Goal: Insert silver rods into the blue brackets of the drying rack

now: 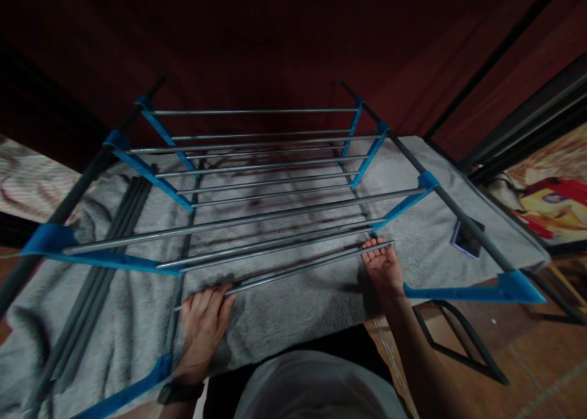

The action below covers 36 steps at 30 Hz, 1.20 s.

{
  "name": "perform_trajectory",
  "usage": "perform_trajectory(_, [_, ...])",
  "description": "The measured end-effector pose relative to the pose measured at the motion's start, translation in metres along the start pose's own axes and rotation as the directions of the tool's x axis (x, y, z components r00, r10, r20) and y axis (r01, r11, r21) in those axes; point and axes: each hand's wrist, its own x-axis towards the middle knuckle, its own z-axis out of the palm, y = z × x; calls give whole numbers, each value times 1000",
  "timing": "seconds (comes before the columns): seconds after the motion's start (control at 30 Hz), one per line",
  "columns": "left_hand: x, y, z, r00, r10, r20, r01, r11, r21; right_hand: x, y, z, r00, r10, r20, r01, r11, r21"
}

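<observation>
A thin metal rod point(298, 267) lies across the front of a partly built rack, held at both ends. My left hand point(206, 318) wraps over its left part, palm down, with a short tip sticking out beyond the fingers. Near the other end, my right hand point(384, 267) is turned palm up, fingers curled behind the rod. The rack has dark grey side tubes point(452, 202), blue plastic brackets point(149, 177) and several silver crossbars point(257, 216). Two front blue brackets, on the left point(132, 388) and on the right point(472, 293), show no rod in them.
Under the rack is a grey blanket point(257, 321). Several loose grey tubes point(98, 278) lie on the left, and a phone point(468, 238) rests on the right. A red and yellow box point(554, 208), a dark metal frame point(463, 339) and a dark red panel point(257, 40) surround it.
</observation>
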Motion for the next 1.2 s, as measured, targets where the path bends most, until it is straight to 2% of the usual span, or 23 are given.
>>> perform_trajectory(0.4, [0,-1,0,1000,29,-6,-28,997,65,4,6,2,999,-16,-49,19,998,53])
perform_trajectory(0.77, [1,6,-3,999,11,32,-12,1000,20,4,4,0,1000,-25,-5,25,1000,5])
perform_trajectory(0.97, [2,10,-7,994,-57,93,57,998,6,1,4,-1,1000,-23,16,24,999,-37])
perform_trajectory(1.2, [2,11,-5,994,-35,100,31,999,44,2,4,-3,999,-10,35,11,999,-35])
